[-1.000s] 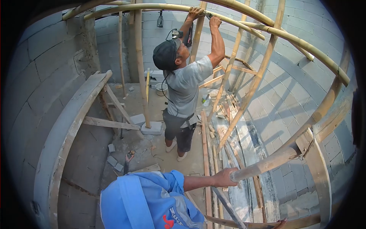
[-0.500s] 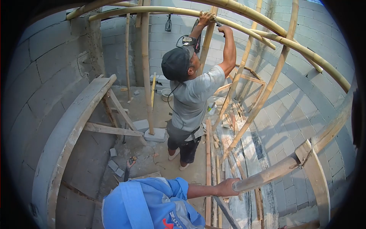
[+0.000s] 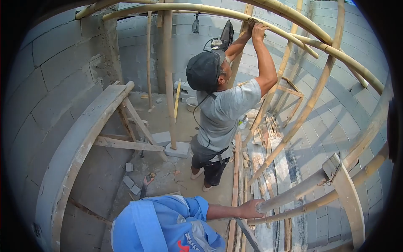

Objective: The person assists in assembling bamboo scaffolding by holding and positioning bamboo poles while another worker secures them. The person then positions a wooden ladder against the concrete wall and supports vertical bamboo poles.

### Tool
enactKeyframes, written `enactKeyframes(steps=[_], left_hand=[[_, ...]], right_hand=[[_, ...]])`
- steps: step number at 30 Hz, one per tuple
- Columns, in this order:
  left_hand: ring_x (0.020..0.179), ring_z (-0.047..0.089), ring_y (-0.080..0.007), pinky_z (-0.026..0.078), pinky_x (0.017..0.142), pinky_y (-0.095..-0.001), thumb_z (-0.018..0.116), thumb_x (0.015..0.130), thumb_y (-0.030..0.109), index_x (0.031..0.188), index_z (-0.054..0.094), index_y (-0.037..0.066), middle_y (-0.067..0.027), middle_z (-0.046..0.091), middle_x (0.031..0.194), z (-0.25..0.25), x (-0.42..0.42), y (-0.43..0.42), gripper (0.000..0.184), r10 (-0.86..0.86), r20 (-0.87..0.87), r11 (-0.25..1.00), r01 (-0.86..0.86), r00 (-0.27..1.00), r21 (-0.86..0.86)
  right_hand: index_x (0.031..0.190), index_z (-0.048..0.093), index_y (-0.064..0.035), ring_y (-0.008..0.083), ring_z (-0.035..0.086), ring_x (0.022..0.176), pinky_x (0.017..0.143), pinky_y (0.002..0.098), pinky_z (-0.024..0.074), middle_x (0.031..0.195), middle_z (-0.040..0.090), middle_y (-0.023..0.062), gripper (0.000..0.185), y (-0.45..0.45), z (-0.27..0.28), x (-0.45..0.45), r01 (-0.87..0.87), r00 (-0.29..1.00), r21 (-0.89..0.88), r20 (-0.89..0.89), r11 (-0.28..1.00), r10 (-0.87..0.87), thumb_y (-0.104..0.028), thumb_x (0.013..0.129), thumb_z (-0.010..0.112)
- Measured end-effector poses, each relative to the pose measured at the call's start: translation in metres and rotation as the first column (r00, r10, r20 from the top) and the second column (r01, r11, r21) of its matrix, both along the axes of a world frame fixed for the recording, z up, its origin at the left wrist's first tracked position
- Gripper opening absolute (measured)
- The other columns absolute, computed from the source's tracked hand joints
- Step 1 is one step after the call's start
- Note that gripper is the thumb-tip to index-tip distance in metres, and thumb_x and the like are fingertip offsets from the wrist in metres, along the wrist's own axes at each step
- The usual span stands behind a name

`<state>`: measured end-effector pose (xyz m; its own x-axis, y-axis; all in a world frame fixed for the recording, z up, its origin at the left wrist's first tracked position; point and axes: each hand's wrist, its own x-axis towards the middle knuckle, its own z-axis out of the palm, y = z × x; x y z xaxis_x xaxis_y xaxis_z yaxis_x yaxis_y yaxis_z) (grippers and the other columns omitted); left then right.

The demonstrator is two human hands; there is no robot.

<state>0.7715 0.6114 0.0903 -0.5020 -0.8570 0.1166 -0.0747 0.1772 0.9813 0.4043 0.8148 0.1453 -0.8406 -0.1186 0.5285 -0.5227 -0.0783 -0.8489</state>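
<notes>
My left hand (image 3: pixel 251 208), reaching out of a blue sleeve (image 3: pixel 191 208), is closed at the near end of a thick, greyish bamboo pole (image 3: pixel 289 195). A second, thinner bamboo pole (image 3: pixel 315 204) runs just below it and passes close under my fingers. Some of the fingers are hidden, so the exact grip is partly obscured. A flat wooden board (image 3: pixel 348 201) is tied to the thick pole on the right. My right hand is out of sight.
A co-worker in a grey shirt (image 3: pixel 224 117) stands below, both hands raised to a horizontal bamboo pole (image 3: pixel 201 7). Upright bamboo props, a plank trestle (image 3: pixel 84 147), grey blocks (image 3: pixel 178 149) and loose timber (image 3: pixel 235 193) surround them. Block walls (image 3: pixel 336 117) enclose the space.
The thinner bamboo pole has come into view at lower right, beneath the thick one. The co-worker's hands have come together on the overhead pole. The background has shifted slightly right and down.
</notes>
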Motion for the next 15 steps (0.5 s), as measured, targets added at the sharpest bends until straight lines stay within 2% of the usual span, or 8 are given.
enactKeyframes(steps=[2, 4, 5, 8, 10, 11, 15], left_hand=[[0.097, 0.067, -0.0218, 0.05, 0.089, -0.0362, 0.081, 0.079, 0.027, 0.116, 0.064, 0.0, -0.0162, 0.069, 0.101, -0.015, 0.001, -0.01, 0.049, 0.016, -0.038, 1.0, -0.015, 0.999, 0.006], [0.098, 0.067, -0.0242, 0.05, 0.09, -0.0365, 0.082, 0.078, 0.029, 0.117, 0.064, 0.0, -0.0175, 0.069, 0.102, -0.025, 0.002, -0.015, 0.052, 0.029, -0.053, 1.0, -0.029, 0.998, 0.003], [0.1, 0.067, -0.0246, 0.05, 0.09, -0.0366, 0.082, 0.078, 0.03, 0.118, 0.064, 0.0, -0.0176, 0.069, 0.104, -0.025, 0.006, -0.018, 0.053, 0.04, -0.048, 0.999, -0.04, 0.998, -0.006], [0.105, 0.068, -0.0261, 0.05, 0.094, -0.0374, 0.083, 0.078, 0.031, 0.124, 0.063, -0.001, -0.0184, 0.07, 0.109, -0.045, 0.008, -0.032, 0.059, 0.079, -0.011, 0.997, -0.08, 0.997, -0.023], [0.107, 0.068, -0.0258, 0.05, 0.096, -0.0371, 0.083, 0.079, 0.032, 0.126, 0.062, -0.002, -0.0189, 0.07, 0.11, -0.067, 0.003, -0.04, 0.061, 0.129, -0.01, 0.991, -0.129, 0.992, -0.036], [0.108, 0.068, -0.0266, 0.05, 0.098, -0.0371, 0.083, 0.079, 0.033, 0.128, 0.061, -0.002, -0.0194, 0.07, 0.111, -0.04, 0.012, -0.037, 0.064, 0.066, 0.001, 0.998, -0.066, 0.998, 0.01], [0.107, 0.068, -0.0282, 0.05, 0.097, -0.037, 0.083, 0.079, 0.033, 0.128, 0.061, -0.002, -0.0211, 0.07, 0.11, -0.039, 0.012, -0.041, 0.064, 0.05, -0.041, 0.999, -0.05, 0.998, 0.004]], right_hand=[[0.103, 0.057, 0.0084, 0.0236, 0.062, 0.073, 0.07, 0.0402, 0.0551, 0.087, 0.069, 0.0174, 0.056, -0.008, -0.009, -0.004, 0.0, 1.0, 0.04, -0.03, 0.999, 0.002, -0.031, 0.081, 0.091], [0.121, 0.054, 0.0077, 0.0245, 0.068, 0.088, 0.081, 0.0333, 0.0571, 0.1, 0.069, 0.0168, 0.053, -0.016, -0.032, -0.04, -0.245, 0.951, 0.102, 0.219, 0.964, 0.218, -0.032, 0.094, 0.076], [0.13, 0.053, 0.0074, 0.025, 0.071, 0.095, 0.086, 0.0299, 0.058, 0.107, 0.068, 0.0165, 0.052, -0.015, -0.044, -0.05, -0.368, 0.884, 0.1, 0.346, 0.924, 0.315, -0.033, 0.1, 0.068], [0.12, 0.058, 0.0063, 0.0207, 0.067, 0.083, 0.075, 0.0328, 0.0555, 0.093, 0.067, 0.0139, 0.049, -0.025, -0.021, -0.006, -0.101, 0.989, 0.121, 0.119, 0.987, 0.087, -0.033, 0.096, 0.076], [0.118, 0.058, 0.0059, 0.0189, 0.063, 0.078, 0.071, 0.0324, 0.0524, 0.09, 0.065, 0.0114, 0.05, -0.03, -0.008, 0.016, -0.085, 0.99, 0.12, 0.119, 0.989, 0.071, -0.032, 0.093, 0.079], [0.116, 0.059, 0.0056, 0.018, 0.061, 0.075, 0.069, 0.0322, 0.0509, 0.088, 0.064, 0.0102, 0.05, -0.033, -0.004, 0.022, -0.081, 0.991, 0.116, 0.118, 0.99, 0.067, -0.031, 0.092, 0.081], [0.113, 0.059, 0.0039, 0.0168, 0.06, 0.074, 0.069, 0.0306, 0.0496, 0.085, 0.063, 0.0089, 0.049, -0.04, -0.001, 0.028, -0.095, 0.993, 0.064, 0.078, 0.993, 0.09, -0.033, 0.091, 0.081]])
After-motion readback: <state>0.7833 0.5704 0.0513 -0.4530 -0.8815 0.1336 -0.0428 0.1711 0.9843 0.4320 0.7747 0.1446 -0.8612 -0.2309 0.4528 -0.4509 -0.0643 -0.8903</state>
